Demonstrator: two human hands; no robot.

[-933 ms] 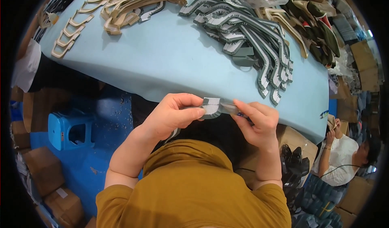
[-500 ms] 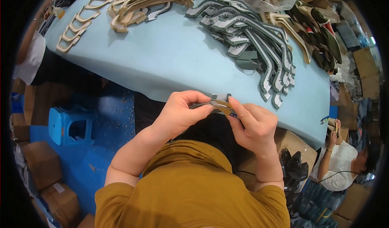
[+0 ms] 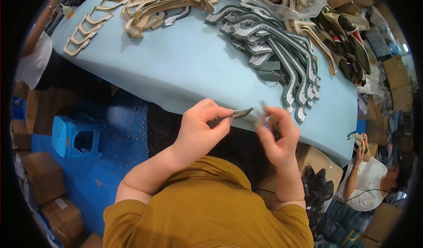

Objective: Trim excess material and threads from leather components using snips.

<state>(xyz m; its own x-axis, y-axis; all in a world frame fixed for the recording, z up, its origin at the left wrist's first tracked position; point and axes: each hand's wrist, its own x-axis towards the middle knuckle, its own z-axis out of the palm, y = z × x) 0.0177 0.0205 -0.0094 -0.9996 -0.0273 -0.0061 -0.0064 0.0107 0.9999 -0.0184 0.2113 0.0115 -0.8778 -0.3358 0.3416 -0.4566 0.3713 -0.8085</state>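
Grey and slim, held the strip (image 3: 243,112) pinched in the left hand (image 3: 202,124) by the near edge of the pale-blue table (image 3: 176,63). Within 0.5 s, drew the right hand (image 3: 282,135) clear, gripping a blurred small object (image 3: 266,123), leaving the strip to 1 hand's hold.

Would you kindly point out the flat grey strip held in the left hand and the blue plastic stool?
Flat grey strip (image 3: 243,112): head view, on its protruding end.
Blue plastic stool (image 3: 61,135): head view, on the part left of its opening.
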